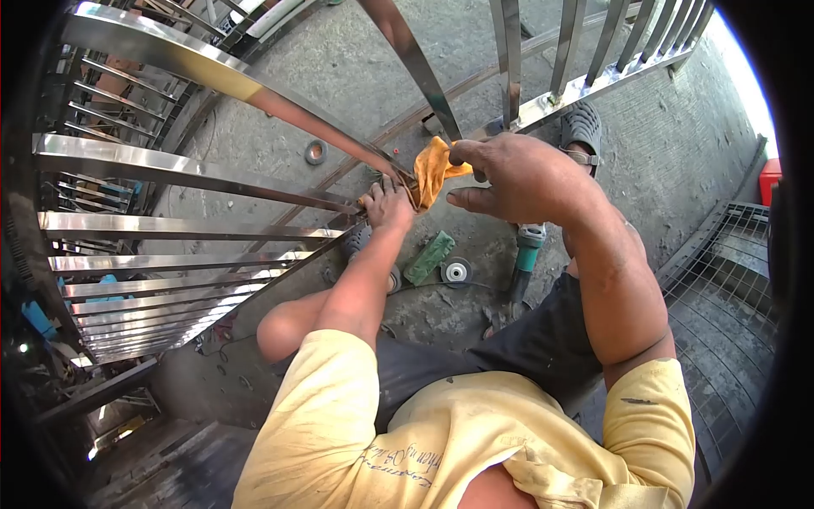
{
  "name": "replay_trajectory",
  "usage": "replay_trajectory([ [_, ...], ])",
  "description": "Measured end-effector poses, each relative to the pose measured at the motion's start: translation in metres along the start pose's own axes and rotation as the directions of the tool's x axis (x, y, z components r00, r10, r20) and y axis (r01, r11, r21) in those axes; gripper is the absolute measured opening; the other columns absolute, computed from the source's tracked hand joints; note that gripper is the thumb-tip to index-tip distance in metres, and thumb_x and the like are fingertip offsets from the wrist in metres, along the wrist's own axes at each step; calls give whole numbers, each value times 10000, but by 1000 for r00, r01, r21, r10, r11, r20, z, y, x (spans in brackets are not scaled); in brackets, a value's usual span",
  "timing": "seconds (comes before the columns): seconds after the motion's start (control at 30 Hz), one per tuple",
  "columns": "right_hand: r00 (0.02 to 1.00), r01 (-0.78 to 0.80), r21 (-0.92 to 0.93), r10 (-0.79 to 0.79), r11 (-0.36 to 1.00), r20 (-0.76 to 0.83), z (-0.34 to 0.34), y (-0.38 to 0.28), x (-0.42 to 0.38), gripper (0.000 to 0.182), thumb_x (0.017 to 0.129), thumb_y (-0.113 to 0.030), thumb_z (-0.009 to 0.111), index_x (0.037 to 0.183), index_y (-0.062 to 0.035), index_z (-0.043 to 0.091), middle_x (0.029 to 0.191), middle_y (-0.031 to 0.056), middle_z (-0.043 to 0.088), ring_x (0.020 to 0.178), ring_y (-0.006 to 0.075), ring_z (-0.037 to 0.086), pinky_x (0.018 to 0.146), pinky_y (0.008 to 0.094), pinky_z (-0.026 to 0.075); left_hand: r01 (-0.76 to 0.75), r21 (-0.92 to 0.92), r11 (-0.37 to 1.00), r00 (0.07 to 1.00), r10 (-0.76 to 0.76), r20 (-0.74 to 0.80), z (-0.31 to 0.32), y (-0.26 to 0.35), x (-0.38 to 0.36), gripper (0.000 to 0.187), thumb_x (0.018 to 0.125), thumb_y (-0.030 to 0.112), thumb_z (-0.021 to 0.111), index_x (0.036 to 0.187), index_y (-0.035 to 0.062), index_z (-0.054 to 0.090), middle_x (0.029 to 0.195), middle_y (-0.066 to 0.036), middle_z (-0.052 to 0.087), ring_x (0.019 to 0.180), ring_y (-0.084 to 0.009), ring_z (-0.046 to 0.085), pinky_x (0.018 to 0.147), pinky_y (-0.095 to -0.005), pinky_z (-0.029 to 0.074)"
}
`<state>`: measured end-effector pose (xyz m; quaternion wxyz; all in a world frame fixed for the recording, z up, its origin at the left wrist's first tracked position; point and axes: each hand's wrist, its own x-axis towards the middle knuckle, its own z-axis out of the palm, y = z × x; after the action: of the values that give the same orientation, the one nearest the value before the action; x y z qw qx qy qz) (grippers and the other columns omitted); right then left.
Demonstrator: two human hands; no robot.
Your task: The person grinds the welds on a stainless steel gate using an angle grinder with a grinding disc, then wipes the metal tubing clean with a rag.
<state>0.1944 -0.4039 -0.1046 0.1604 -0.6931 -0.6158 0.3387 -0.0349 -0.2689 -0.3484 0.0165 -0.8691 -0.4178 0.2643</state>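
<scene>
A shiny metal railing with flat bars (212,174) fans out across the left and top of the view. My left hand (390,206) has its fingers curled over the railing's lower rail, where a bar meets it. Against those fingers lies a crumpled orange cloth (431,176). My right hand (517,176) is on the cloth's right side, with bent fingers at its edge and the thumb standing apart below. Part of the right-hand grip is hidden from above. Between my feet lie a green block-shaped pad (430,258), a round disc (455,272) and a teal angle grinder (527,250).
Another stretch of railing (598,89) runs to the upper right. A wire mesh panel (721,254) lies at the right, near a red object (770,181). A small ring-shaped piece (315,152) rests on the dusty concrete floor (280,93). More metal frames stand at far left.
</scene>
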Motion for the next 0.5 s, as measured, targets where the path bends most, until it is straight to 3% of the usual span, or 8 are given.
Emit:
replay_trajectory([
  [0.03, 1000, 12, -16, -12, 1000, -4, 0, 1, -1, 400, 854, -309, 694, 1120, -22, 611, 904, 212, 690, 907, 393, 664, 796, 471, 521, 23, -23, 999, 998, -25, -61, 10, -4, 1, 485, 945, 213, 469, 1405, 59, 493, 1506, -93, 427, 1303, -309, 419, 1047, -459, 313],
  [0.13, 999, 1, -28, -2, 1000, -51, -3, 9, -4, 410, 854, -321, 701, 1117, -19, 611, 890, 220, 689, 891, 391, 668, 783, 470, 522, 126, 125, 984, 991, -130, 25, 12, -7, -13, 476, 947, 207, 466, 1395, 49, 498, 1445, -88, 477, 1297, -296, 421, 1046, -434, 312],
  [0.17, 998, -12, -15, 11, 1000, -62, -5, 9, -7, 413, 854, -325, 703, 1115, -18, 613, 885, 222, 689, 889, 389, 669, 779, 469, 523, 73, 148, 986, 997, -72, -15, 23, -14, -18, 467, 956, 194, 448, 1394, 39, 491, 1396, -90, 504, 1275, -286, 433, 1036, -420, 319],
  [0.27, 997, -25, 39, 27, 999, -76, -11, 5, -10, 405, 849, -331, 710, 1104, -27, 629, 872, 216, 690, 880, 379, 675, 765, 463, 527, 57, 70, 996, 991, -48, -123, 27, -20, -12, 466, 964, 179, 426, 1407, 44, 482, 1421, -76, 492, 1265, -284, 436, 1026, -428, 325],
  [0.3, 996, -8, 39, 12, 999, -84, -9, 5, -10, 399, 848, -328, 710, 1101, -30, 632, 875, 214, 691, 879, 378, 676, 764, 461, 528, 21, -31, 999, 990, -25, -142, 12, -17, -10, 470, 972, 171, 408, 1422, 49, 470, 1449, -56, 477, 1274, -278, 435, 1025, -429, 327],
  [0.43, 998, 8, 21, -7, 1000, -59, -4, 3, -13, 379, 843, -314, 707, 1087, -34, 636, 885, 205, 692, 882, 379, 674, 772, 462, 527, -50, 2, 999, 998, 50, -23, 0, -17, -11, 493, 969, 192, 421, 1440, 48, 450, 1479, -64, 450, 1296, -269, 447, 1042, -430, 322],
  [0.5, 999, 8, 1, -8, 1000, -52, -4, 5, -14, 385, 853, -320, 700, 1105, -36, 636, 897, 203, 696, 888, 382, 671, 783, 465, 525, -107, 106, 989, 983, 89, 163, -4, -26, -14, 519, 966, 207, 430, 1458, 42, 419, 1480, -93, 442, 1304, -273, 445, 1050, -436, 319],
])
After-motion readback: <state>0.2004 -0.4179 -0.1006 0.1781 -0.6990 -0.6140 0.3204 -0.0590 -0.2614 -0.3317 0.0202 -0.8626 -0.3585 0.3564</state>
